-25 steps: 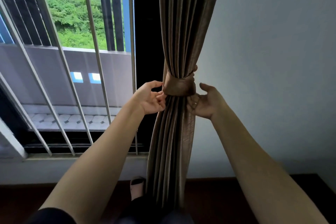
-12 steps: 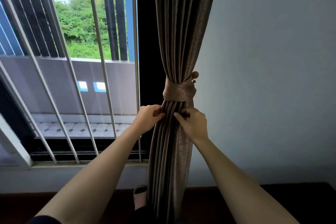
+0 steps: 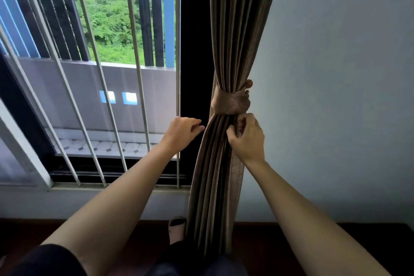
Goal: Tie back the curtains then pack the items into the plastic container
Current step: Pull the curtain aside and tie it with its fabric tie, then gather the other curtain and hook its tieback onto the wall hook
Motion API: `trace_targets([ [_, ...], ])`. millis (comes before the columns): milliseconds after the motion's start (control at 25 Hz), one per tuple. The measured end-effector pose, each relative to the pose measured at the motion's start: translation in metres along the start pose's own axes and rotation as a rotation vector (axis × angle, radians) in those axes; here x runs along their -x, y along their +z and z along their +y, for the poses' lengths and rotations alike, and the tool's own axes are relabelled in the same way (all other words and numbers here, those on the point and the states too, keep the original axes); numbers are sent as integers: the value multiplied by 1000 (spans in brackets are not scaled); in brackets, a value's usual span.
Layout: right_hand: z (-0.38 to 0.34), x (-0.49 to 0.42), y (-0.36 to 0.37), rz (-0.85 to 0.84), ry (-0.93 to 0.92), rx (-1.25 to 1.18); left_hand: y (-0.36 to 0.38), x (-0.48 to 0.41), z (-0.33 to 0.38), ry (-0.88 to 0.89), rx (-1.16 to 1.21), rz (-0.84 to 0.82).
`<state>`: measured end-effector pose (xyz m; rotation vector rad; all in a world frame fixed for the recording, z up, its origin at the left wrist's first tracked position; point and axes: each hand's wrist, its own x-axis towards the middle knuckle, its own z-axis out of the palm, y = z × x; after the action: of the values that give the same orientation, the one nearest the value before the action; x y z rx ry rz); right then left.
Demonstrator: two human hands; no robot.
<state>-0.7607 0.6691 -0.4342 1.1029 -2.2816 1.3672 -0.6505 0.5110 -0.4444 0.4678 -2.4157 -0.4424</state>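
The curtain (image 3: 230, 40), dull brown and heavily pleated, hangs gathered right at my fingertips. The satiny tie band (image 3: 230, 102) sits just above them; I've dropped both hands off it, so I judge it fastened. My right hand (image 3: 246, 139) pinches a fold; my left hand (image 3: 182, 133), loosely curled, brushes the edge pleat.

White window bars (image 3: 139, 78) front green trees (image 3: 112, 20); a slipper (image 3: 177, 228) rests on the dark floor (image 3: 291, 244).
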Motion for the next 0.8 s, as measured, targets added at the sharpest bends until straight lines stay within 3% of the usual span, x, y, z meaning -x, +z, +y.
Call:
trace_targets([
  [80,-14,0,6,-16,-83,-46,-19,-3,-8,-16,-38,39],
  [280,-56,-12,57,-281,-259,-44,-71,-3,-49,-59,-237,49],
  [520,-119,-28,172,-661,-390,2,-129,21,-149,-466,-405,-74],
  [800,-255,-54,251,-905,-615,-4,-261,45,-216,-796,-553,-135],
])
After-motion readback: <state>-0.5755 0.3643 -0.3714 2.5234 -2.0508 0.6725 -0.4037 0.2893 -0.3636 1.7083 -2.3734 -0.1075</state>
